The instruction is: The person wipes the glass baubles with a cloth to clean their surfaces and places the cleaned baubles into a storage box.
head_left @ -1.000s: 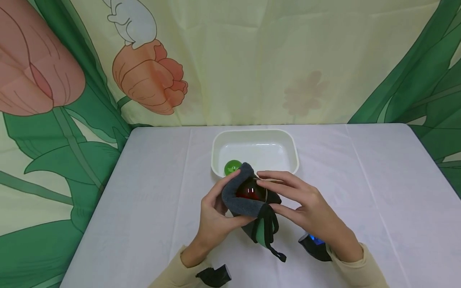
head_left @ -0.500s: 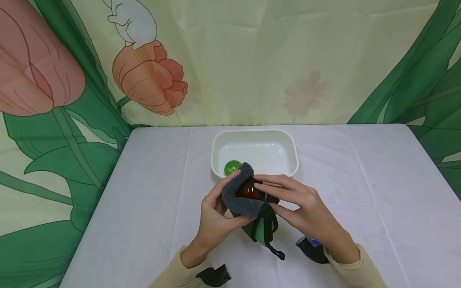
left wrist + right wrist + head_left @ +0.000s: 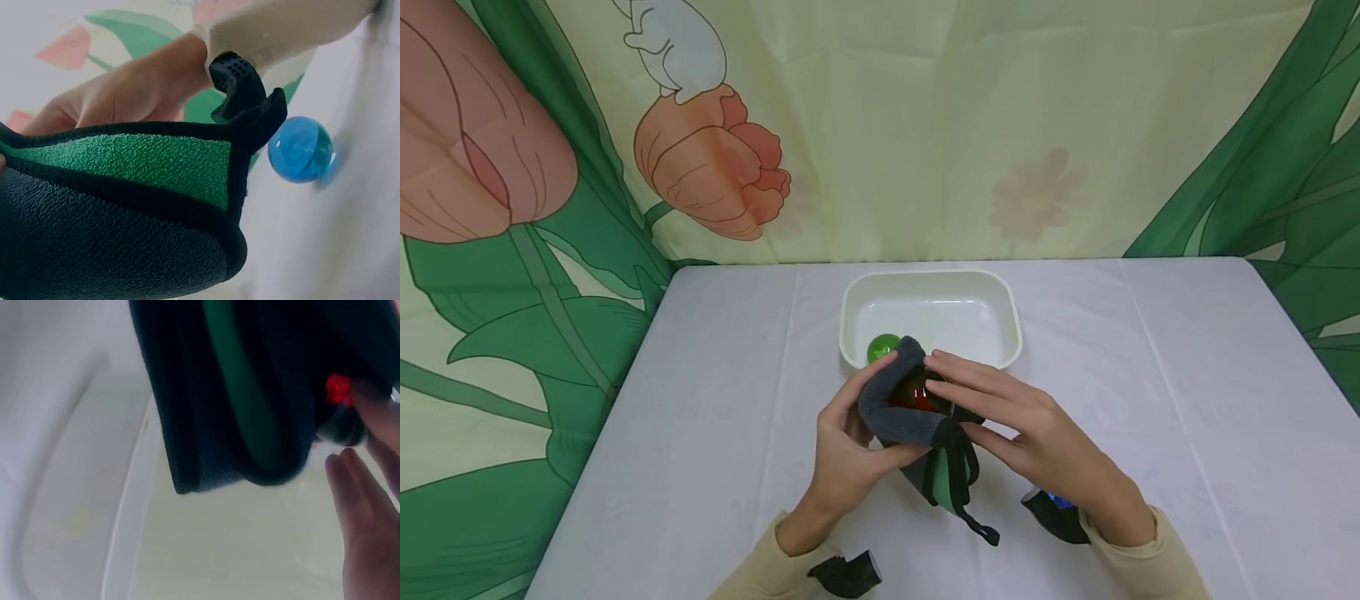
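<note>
A soft dark-grey and green pouch [image 3: 898, 423] with black trim and dangling black straps is held over the table, its mouth facing up. My left hand [image 3: 850, 450] grips it from the left, thumb on the near side and fingers at the far rim. A dark red, shiny ball [image 3: 913, 392] shows inside the mouth. My right hand [image 3: 1030, 421] reaches in from the right, its long fingers fairly straight over the mouth and ball, the thumb by the near rim. In the right wrist view, those fingers lie beside a small red patch [image 3: 339, 389] at the mouth.
A white oval-cornered tray [image 3: 943, 285] stands behind the pouch, with a green ball [image 3: 882, 347] in its near left corner. The left wrist view shows a clear blue ball [image 3: 301, 150] on the white tablecloth. A printed curtain [image 3: 895, 150] hangs behind the table.
My right fingers have slid slightly left, further over the pouch's mouth, covering more of the red ball. The pouch has shifted a little left; my left hand keeps its grip.
</note>
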### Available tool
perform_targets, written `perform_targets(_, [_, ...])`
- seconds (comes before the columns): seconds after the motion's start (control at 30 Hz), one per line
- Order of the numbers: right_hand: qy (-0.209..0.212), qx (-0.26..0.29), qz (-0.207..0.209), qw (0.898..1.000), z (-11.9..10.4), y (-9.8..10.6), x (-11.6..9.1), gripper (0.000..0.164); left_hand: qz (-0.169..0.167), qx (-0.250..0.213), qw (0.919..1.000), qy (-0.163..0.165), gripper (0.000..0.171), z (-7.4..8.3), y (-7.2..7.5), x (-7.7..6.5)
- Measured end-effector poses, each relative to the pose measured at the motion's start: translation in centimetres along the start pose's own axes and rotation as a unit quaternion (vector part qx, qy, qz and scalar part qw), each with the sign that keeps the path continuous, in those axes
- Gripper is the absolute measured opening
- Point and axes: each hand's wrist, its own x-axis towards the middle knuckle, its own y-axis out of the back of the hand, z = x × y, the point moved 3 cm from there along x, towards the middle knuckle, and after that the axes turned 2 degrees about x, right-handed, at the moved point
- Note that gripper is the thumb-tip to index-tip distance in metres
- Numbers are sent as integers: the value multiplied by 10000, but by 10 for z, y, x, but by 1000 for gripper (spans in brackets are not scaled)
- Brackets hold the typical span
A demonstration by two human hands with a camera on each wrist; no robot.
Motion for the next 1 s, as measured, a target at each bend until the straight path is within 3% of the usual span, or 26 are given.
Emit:
perform_targets(0.23, [-114,50,-103,9999,-1,-5,0,41,-127,-106,9999,6,84,1,0,1])
perform_targets(0.53, [-1000,94,-59,9949,0,-6,-6,64,-192,-114,9997,-31,84,1,1,2])
perform_targets(0.67, [-851,91,-85,9963,-1,-5,-5,56,-135,-63,9999,-74,85,2,2,2])
perform_targets(0.87, [69,-58,-95,9999,-6,-6,2,43,-113,-85,9999,-47,84,4,2,2])
perform_targets(1.0, [241,-86,-21,9997,-6,-8,3,39,-139,-88,9999,-18,84,5,1,1])
